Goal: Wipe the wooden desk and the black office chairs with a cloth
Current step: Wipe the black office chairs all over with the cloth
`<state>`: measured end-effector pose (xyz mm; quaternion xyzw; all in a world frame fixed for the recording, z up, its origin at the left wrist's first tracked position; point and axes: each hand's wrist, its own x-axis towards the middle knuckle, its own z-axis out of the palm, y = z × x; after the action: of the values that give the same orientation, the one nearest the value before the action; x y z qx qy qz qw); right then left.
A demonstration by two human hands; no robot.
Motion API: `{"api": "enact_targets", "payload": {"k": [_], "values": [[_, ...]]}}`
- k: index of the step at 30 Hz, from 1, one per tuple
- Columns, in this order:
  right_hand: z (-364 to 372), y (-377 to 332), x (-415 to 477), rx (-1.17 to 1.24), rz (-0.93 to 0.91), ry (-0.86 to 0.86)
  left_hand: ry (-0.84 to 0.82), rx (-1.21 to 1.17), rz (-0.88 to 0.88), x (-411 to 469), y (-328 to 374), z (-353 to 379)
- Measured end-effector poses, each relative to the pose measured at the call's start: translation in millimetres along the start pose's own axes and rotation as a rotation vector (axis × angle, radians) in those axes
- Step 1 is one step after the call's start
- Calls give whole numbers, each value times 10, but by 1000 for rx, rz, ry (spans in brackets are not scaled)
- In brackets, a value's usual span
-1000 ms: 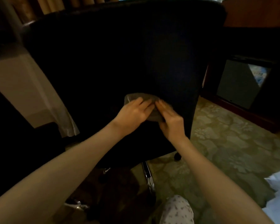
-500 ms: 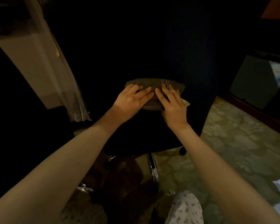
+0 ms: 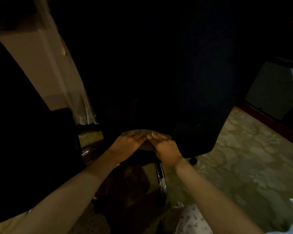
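Cloth (image 3: 140,132), grey and folded, is lying beneath both hands, low on the back of the black office chair (image 3: 159,73). The left hand (image 3: 127,144) and right hand (image 3: 166,150) are pressing it flat against the chair, fingers nearly straight, fingertips almost meeting, curling round nothing. Beyond the chair, patterned green carpet (image 3: 243,157) is spreading to the right, and a pale curtain (image 3: 78,102) is hanging at the left.

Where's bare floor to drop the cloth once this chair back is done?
The green patterned carpet right of the black office chair is bare, up to the reddish wooden cabinet base. Crowded: under the chair, chrome base legs and a castor; left, a dark bulk beside a pale curtain.
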<state>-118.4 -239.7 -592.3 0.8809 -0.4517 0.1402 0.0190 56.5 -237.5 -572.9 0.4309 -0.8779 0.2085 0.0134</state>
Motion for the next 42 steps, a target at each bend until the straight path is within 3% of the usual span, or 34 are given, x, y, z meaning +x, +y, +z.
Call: {"api": "enact_targets", "payload": {"k": [3,10,13,17,21,26,29,32,35,36,39,42], "values": [[-224,-39,139,-59,-32,179,198,-2,-7,-95,-241,-195],[-1125,-317,553,-136,-209,832,603,-73,-67,-149,-688,-1071],[-1319,-404,786,-249,-190,929,670,-32,-141,-135,-884,-1233],[-1165,-359,972,-371,-237,891,525,60,-179,-143,-947,-1146],[-907,-234,951,-368,-294,888,508,7,-199,-159,-849,-884],[-369,-112,766,-446,-314,728,457,-29,-147,-266,-682,-343],[20,-73,651,-496,-284,597,345,-15,-134,-350,-612,11],[353,-119,566,-507,-278,454,122,-115,-132,-375,-510,251],[591,-280,487,-478,-204,255,-326,-233,-240,-422,-387,376],[635,-334,467,-447,-184,202,-383,-263,-266,-454,-362,415],[614,-433,455,-418,-177,196,-330,-331,-267,-566,-375,381],[341,-509,557,-381,-207,336,-11,-422,-244,-680,-540,181]]}}
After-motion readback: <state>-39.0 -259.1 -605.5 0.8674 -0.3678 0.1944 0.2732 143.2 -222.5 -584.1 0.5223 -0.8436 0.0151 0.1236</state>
